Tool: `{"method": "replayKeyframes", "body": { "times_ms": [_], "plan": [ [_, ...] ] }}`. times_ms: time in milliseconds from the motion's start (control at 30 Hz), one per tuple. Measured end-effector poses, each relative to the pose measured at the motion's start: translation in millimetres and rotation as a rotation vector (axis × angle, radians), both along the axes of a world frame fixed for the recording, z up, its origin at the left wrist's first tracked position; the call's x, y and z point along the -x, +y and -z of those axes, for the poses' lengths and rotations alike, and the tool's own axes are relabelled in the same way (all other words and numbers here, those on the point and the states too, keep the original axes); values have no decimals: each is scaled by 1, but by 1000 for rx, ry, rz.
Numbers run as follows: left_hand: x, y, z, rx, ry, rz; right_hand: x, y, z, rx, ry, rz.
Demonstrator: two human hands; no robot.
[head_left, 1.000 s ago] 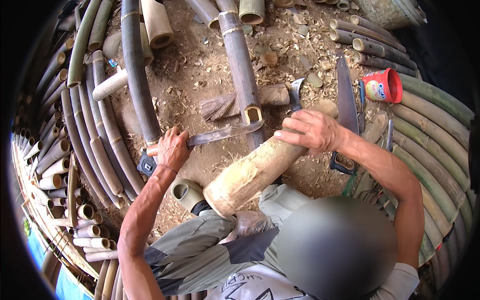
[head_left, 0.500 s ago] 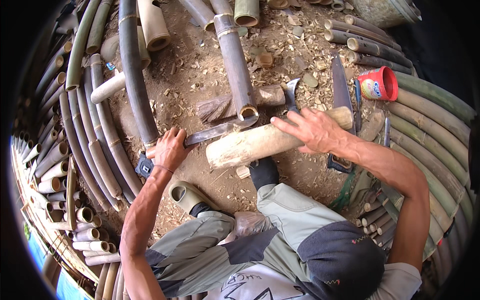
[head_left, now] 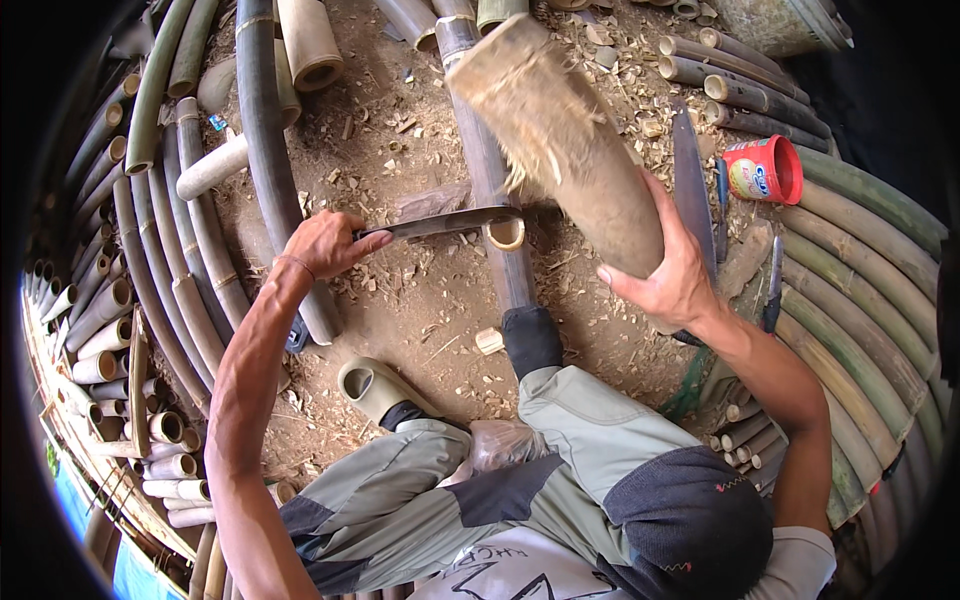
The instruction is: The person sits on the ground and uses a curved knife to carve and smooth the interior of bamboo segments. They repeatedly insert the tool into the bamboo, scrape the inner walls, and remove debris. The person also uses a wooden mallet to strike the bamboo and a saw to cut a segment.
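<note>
My left hand (head_left: 325, 243) is closed around the handle of a machete. Its dark blade (head_left: 440, 224) points right, the tip lying across a dark bamboo pole (head_left: 487, 165) at the far rim of a round, pale-edged opening. In my right hand (head_left: 672, 270) is a thick wooden club (head_left: 590, 165), gripped at its narrower near end and tilted up toward the far left. The club's wide end is frayed and hides part of the pole. My foot in a black sock (head_left: 530, 340) is at the pole's near end.
Bamboo poles lie stacked on the left (head_left: 200, 220) and right (head_left: 850, 300). A saw (head_left: 690, 190), a knife (head_left: 774, 285) and a red tub (head_left: 785, 170) lie to my right. Wood chips litter the dirt floor. A green clog (head_left: 375, 388) is near my left leg.
My right hand has swung the club upward from a low, nearly level position over the bamboo. My left hand has moved slightly farther away, raising the machete with it.
</note>
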State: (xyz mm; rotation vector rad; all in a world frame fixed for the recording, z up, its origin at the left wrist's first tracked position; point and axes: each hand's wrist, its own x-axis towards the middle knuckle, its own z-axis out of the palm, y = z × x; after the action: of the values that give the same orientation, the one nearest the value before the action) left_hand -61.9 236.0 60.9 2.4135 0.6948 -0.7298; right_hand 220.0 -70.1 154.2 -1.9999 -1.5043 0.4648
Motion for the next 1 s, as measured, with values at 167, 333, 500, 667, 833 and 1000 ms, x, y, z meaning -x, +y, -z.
{"method": "replayKeyframes", "body": {
  "times_ms": [167,333,500,667,833,1000],
  "plan": [
    [7,-18,15,-2,-4,-27,-4,2,27,594,-207,-161],
    [46,-32,22,-181,-276,93,23,-49,33,147,-13,127],
    [73,-105,14,-116,-557,-540,76,-171,91,261,240,422],
    [57,-99,42,-407,-514,-754,60,-144,139,54,-61,411],
    [44,-89,71,-447,-298,-779,-18,-30,160,609,-136,396],
    [21,-116,64,-484,-480,-531,-49,-41,214,637,-216,318]
  ]
}}
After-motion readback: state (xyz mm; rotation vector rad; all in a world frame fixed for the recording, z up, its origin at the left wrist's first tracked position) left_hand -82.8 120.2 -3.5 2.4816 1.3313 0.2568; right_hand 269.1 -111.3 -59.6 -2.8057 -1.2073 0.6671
